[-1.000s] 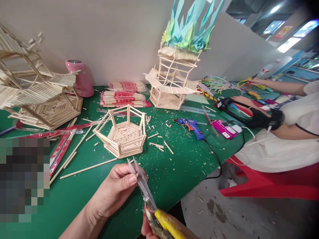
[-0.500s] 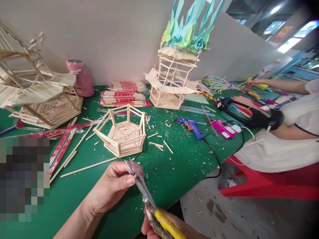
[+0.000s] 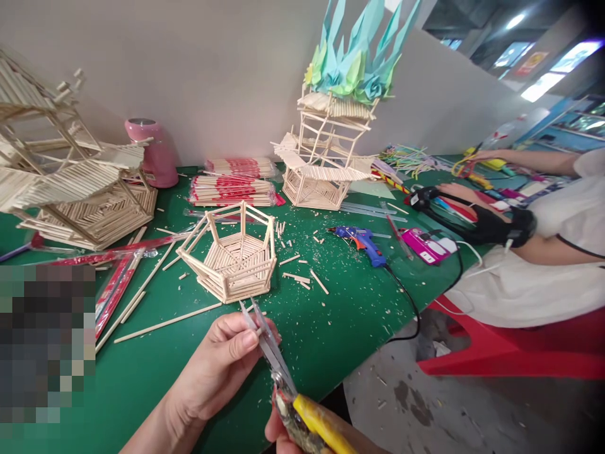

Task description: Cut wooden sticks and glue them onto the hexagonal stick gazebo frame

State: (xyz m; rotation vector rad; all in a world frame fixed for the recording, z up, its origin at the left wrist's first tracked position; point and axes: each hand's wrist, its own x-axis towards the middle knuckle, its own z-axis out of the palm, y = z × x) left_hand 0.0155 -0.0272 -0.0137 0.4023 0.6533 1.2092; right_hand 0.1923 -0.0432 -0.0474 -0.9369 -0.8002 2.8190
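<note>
Clear packs (image 3: 231, 190) are holding sticks (image 3: 225, 181) behind the open-topped stick frame (image 3: 241, 258). Near the table (image 3: 331, 328) edge, the left hand's (image 3: 220, 362) grip is pinching a small stick (image 3: 259, 331) between parted scissors (image 3: 276, 366) blades; the right hand's (image 3: 280, 435) grip is wrapping the handles. Scrap-strewn surface is separating frame from glue gun (image 3: 362, 243).

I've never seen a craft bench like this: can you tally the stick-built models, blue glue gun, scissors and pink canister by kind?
Stick-built models: 3 (low open frame, paper-topped tower, left-hand tower)
Blue glue gun: 1
Scissors: 1
Pink canister: 1
Total: 6
</note>
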